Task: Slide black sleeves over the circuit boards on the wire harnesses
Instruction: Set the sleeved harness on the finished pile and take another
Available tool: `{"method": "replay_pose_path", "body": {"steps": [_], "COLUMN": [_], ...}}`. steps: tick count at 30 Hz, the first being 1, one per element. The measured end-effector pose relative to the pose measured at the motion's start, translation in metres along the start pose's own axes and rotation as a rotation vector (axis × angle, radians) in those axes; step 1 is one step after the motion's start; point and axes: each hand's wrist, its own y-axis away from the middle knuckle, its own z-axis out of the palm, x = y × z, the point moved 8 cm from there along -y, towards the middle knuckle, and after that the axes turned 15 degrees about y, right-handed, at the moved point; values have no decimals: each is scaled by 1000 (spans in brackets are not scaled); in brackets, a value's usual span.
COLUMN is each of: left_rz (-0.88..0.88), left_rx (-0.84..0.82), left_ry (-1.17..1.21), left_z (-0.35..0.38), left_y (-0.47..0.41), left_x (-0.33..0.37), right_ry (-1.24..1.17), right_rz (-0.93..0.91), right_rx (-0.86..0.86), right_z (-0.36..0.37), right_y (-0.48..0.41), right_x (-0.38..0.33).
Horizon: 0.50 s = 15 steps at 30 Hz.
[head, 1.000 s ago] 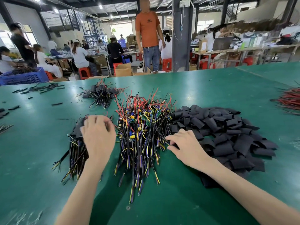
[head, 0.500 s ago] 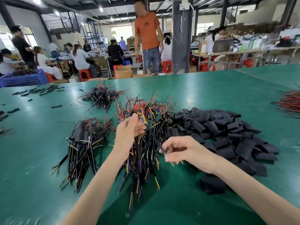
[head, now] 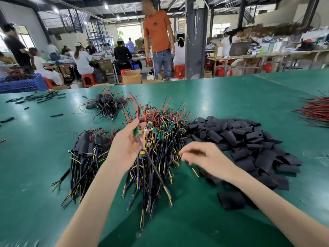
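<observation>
— Two bundles of sleeved harnesses [head: 85, 147] lay finished on the green table [head: 231, 97]. How much was left?
— Most of it, I judged. The bare harness pile [head: 160, 139] and the heap of black sleeves [head: 245, 139] were both large.
— And the hands?
— The left hand [head: 127, 148] gripped one harness [head: 154, 167], its circuit board [head: 136, 133] raised over the pile, unsleeved. Half a second earlier the right hand [head: 201, 155] pinched its cable. It had since moved off toward the sleeves, too blurred to tell whether it held anything.

Table [head: 231, 97] green; sleeves [head: 249, 145] black; circuit board [head: 136, 131] green; wires [head: 153, 157] black, yellow, red.
</observation>
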Motion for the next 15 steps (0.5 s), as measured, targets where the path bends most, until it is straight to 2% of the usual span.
{"method": "replay_pose_path", "body": {"steps": [1,2,3,5,7,8,11,15], "left_rz": [25,44,63,129,265,390,872,1206], "left_rx": [-4,-20,-43,-73,-80,-70,30,150], "left_ry": [3,10,10,-37,-138,-227,-699,-1117], "left_z": [0,0,1,3,2,2,5,17], "left_y": [1,2,3,4,5,8,30,55], "left_x": [6,13,19,30,45,55,86,100], "right_ry": [227,489,724,1007,1093,1103,1157,1138], "right_rz": [34,79,141,293,371,378,363,365], "right_rx": [222,368,407,284,153,125,140,159], "right_z": [-19,-33,-41,-42,-38,-35,-36,-39], "right_y": [-4,-6,-7,-11,-11,-11,-13,-12], "right_x": [12,22,33,67,90,96,95,91]}}
